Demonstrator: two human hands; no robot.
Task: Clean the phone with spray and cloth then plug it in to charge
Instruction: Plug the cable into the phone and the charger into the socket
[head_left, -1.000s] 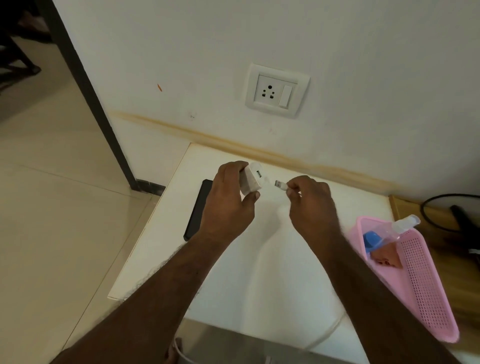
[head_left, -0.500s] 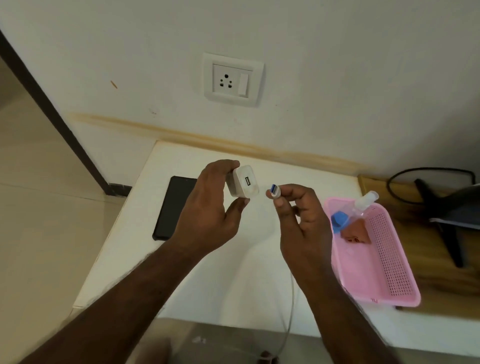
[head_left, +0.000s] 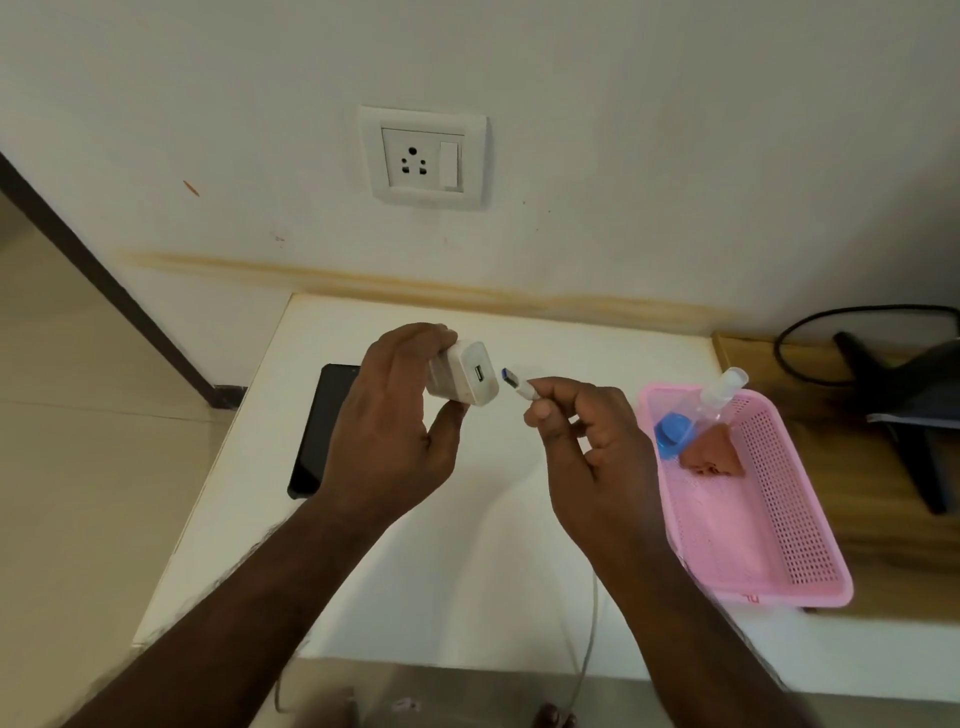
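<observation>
My left hand (head_left: 395, 421) grips a white charger adapter (head_left: 465, 380) above the white table (head_left: 467, 545), its USB port facing right. My right hand (head_left: 587, 447) pinches the white cable's USB plug (head_left: 514, 382), whose tip sits a short gap from the port. The cable (head_left: 587, 654) trails down over the table's front edge. A black phone (head_left: 322, 431) lies flat on the table, partly hidden behind my left hand. A wall socket with a switch (head_left: 423, 158) is on the wall above the table.
A pink basket (head_left: 779, 519) at the table's right holds a clear spray bottle (head_left: 719, 395), a blue cap (head_left: 672, 436) and a reddish cloth (head_left: 711, 457). Behind it, a black stand and cable (head_left: 883, 374) rest on a wooden surface. Tiled floor lies left.
The view has shifted right and closer. My left hand turned the adapter so its port faces the plug, and my right hand brought the plug nearer to it.
</observation>
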